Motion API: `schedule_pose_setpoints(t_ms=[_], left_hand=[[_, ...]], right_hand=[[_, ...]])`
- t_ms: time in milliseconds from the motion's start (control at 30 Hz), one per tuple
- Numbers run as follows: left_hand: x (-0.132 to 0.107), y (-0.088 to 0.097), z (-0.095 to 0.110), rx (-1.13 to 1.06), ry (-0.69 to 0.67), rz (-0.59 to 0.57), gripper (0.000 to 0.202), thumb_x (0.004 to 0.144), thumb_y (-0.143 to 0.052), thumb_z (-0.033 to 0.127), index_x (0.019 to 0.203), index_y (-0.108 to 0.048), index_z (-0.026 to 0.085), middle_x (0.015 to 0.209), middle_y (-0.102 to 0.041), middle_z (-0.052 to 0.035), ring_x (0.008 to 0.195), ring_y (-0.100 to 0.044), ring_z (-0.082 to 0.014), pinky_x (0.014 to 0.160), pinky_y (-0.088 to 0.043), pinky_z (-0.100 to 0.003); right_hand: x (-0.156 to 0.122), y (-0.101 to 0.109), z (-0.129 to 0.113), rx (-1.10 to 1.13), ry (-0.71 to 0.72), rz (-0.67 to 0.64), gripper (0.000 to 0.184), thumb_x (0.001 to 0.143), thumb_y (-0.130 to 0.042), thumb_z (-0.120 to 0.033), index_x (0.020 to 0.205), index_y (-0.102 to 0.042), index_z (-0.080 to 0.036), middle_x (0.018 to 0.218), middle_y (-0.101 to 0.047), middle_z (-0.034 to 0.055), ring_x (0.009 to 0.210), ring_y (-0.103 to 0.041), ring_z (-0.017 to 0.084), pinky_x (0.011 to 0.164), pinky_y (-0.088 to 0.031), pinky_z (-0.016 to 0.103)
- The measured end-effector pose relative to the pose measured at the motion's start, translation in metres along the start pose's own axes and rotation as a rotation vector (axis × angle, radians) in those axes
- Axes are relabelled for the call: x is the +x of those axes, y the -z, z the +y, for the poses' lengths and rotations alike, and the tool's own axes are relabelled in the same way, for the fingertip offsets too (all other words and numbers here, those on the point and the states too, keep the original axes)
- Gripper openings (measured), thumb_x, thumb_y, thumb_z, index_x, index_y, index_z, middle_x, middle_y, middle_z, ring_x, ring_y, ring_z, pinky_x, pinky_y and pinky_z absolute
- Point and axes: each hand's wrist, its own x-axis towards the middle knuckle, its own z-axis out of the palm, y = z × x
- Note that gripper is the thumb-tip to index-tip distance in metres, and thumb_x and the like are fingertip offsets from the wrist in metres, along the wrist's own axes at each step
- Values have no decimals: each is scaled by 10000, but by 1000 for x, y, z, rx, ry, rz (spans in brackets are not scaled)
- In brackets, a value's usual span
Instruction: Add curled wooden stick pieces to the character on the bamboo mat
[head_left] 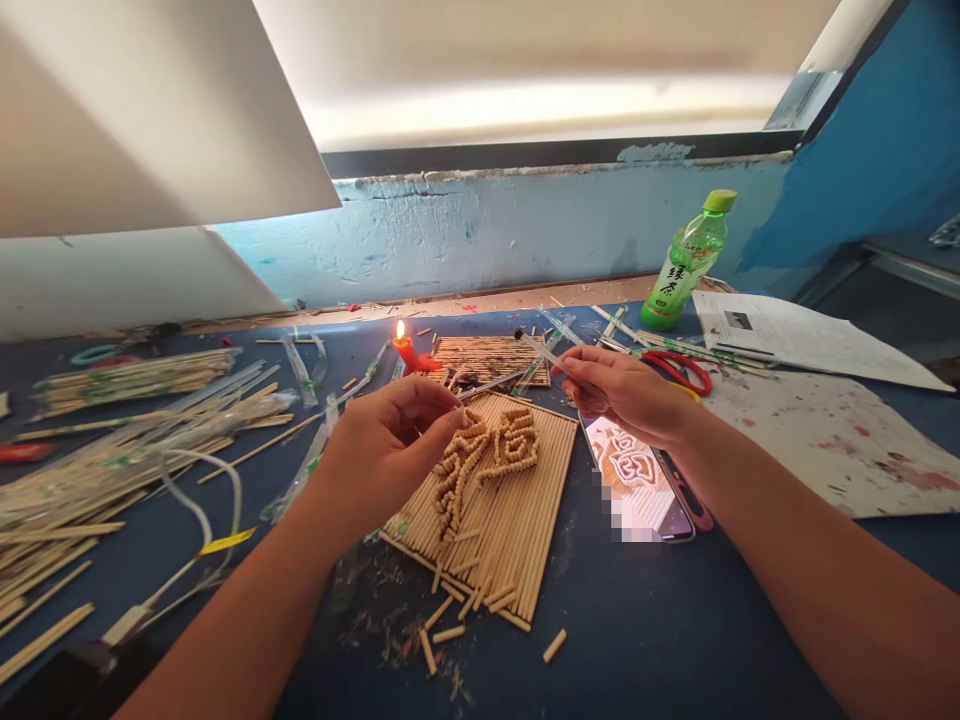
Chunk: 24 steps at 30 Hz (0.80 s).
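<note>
1. Laid flat on the bench [637,620], straight ahead and turned a little askew: a panel of wooden sticks [532,510], probably set there for easy reach from both sides.
2. Built up on the panel, mainly over its far half: a raised pattern [517,440] of short stick pieces. Pale tan, knobbly and bead-like along each line, with long slanting strokes at left and a boxier, looped shape at right. Partly hidden at the far left by fingers.
3. Bent over the left strokes: the left hand [397,440], thumb and fingers drawn close together at the pattern. Cannot tell from this angle whether pinching a small piece or merely touching the strokes.
4. Raised beyond the panel's far right corner: the right hand [626,385], grasping a translucent stick [541,351] between thumb and fingers. Gripped well back from the blackened tip, seemingly to keep skin away from a possibly hot end.
5. Standing lit past the far left corner: a red candle [406,352], likely placed for quick access to flame yet clear of both forearms.
6. Lying just right of the panel: a phone [630,470], screen lit with a similar raised pattern, perhaps kept there for glancing across.
7. Scattered along the near edge, partly on panel, partly on bench: loose short pieces [448,634], apparently unattached.
</note>
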Motion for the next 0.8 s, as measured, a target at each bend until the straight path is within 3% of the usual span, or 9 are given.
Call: schedule_pose_setpoints(t_ms=[233, 533, 667, 800], left_hand=[[2, 0, 1, 13, -33, 40, 151, 823, -718, 341, 881, -665, 212, 727, -667, -9, 592, -576, -118, 512, -457, -238], [4, 1, -9, 57, -42, 62, 181, 816, -715, 388, 891, -678, 228, 761, -666, -19, 613, -582, -138, 518, -458, -261], [3, 1, -3, 15, -39, 87, 180, 810, -724, 367, 884, -681, 208, 760, -672, -22, 614, -578, -133, 529, -457, -261], [2, 3, 2, -60, -40, 135, 165, 806, -731, 316, 888, -672, 186, 778, -678, -27, 643, -574, -126, 542, -446, -245]], right_hand=[[1, 2, 3, -3, -27, 22, 196, 928, -574, -368, 875, -589, -180, 647, -374, -43, 494, -216, 61, 469, -112, 256], [1, -1, 3, -95, -20, 78, 134, 898, -605, -323, 878, -584, -192, 644, -397, -38, 503, -283, 73, 459, -172, 247], [4, -3, 6, -191, 81, 71, 122, 908, -570, -316, 936, -584, -199, 669, -444, -30, 503, -324, 82, 447, -200, 249], [16, -16, 6, -456, 247, 92, 174, 926, -529, -354, 1012, -590, -217, 734, -534, -9, 507, -363, 91, 453, -250, 265]])
